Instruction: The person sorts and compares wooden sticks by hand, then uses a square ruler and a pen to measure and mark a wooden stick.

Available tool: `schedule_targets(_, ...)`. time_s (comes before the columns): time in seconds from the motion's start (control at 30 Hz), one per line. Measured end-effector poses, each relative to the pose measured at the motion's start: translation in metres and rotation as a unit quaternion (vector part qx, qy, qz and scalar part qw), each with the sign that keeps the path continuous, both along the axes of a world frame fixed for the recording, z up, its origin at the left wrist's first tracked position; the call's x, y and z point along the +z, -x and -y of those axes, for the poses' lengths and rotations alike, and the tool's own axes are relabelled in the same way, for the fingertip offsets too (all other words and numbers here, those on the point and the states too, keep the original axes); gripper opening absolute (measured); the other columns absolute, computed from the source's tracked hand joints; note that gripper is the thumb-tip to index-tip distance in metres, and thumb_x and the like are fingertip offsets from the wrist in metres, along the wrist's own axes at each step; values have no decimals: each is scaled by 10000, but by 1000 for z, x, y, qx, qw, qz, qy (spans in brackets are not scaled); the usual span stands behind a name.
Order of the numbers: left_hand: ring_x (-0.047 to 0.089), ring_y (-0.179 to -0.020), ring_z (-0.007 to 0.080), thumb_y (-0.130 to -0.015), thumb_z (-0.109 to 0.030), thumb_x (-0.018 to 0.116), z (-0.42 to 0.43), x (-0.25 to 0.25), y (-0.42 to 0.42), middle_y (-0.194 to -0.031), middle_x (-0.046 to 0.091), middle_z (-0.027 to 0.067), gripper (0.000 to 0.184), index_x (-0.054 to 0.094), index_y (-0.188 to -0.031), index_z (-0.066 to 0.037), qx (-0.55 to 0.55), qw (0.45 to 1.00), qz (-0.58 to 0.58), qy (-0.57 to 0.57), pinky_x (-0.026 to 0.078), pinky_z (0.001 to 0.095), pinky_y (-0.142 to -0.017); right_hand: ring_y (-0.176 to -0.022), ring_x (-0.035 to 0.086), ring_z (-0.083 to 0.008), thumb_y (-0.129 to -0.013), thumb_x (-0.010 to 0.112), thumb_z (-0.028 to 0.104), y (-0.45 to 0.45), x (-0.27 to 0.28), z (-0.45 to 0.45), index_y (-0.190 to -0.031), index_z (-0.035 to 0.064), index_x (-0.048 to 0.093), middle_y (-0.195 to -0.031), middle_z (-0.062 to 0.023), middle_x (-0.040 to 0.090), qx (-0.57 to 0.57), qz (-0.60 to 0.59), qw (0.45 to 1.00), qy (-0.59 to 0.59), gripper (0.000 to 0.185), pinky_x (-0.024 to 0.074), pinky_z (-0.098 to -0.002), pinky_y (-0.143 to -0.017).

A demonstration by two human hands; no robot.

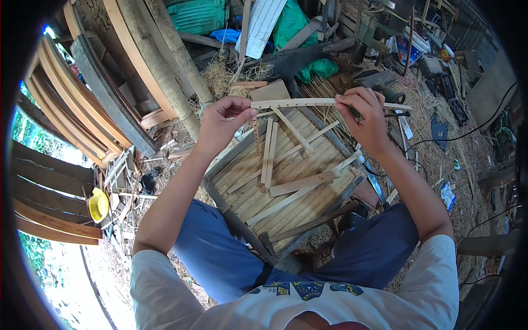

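My left hand (226, 122) pinches the left end of a thin pale wooden strip (297, 103) with a row of small dark holes along it. Farther right along the same strip, the fingers of my right hand (364, 116) grip it, and its far end sticks out beyond them. The strip is held roughly level above a low slatted wooden table (231, 175). Below my hands lie several loose strips, among them a pair side by side (269, 154) and a wider short board (305, 182). Another holed strip (256, 135) hangs or leans just under my left hand; which, I cannot tell.
Long planks (137, 60) and bamboo poles lean at the left. A yellow basin (98, 205) stands near them. Wood shavings and scraps cover the ground (467, 165). A black cable (467, 137) runs along the right. Green plastic (294, 25) and boards are piled at the back.
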State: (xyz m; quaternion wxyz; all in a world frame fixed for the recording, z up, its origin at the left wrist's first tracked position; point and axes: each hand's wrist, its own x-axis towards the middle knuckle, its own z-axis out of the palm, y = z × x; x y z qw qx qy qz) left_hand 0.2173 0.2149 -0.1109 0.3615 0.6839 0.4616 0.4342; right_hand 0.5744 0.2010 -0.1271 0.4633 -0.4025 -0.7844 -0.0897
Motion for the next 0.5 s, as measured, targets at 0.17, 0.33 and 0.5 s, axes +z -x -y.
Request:
schedule_targets(0.17,707,-899,83,-923,-85,835,-4,-6,1,-996,772,29,226,752,-1120,-10,-20,1000,23,-5,580,258,-842,-965,640,-209,-898,816,106,0,1,0,-1017,106,773,-991,-6,694,2,-2,1000,-1,126,349,-393,-922)
schedule_targets(0.33,708,-966,96,-942,-39,804,-4,-5,1,-1037,756,37,230,713,-1152,-13,-23,1000,6,20,573,260,-904,-970,638,-207,-901,813,106,0,1,0,-1019,107,773,-994,-6,693,-1,-1,1000,4,124,348,-396,-923)
schedule_targets(0.5,710,-924,89,-928,-60,822,-8,-10,1,-1021,766,36,223,735,-1126,-5,-25,999,31,6,579,258,-864,-974,637,-206,-905,809,106,-1,1,0,-1019,108,773,-998,-5,691,-1,0,1000,7,119,349,-397,-923)
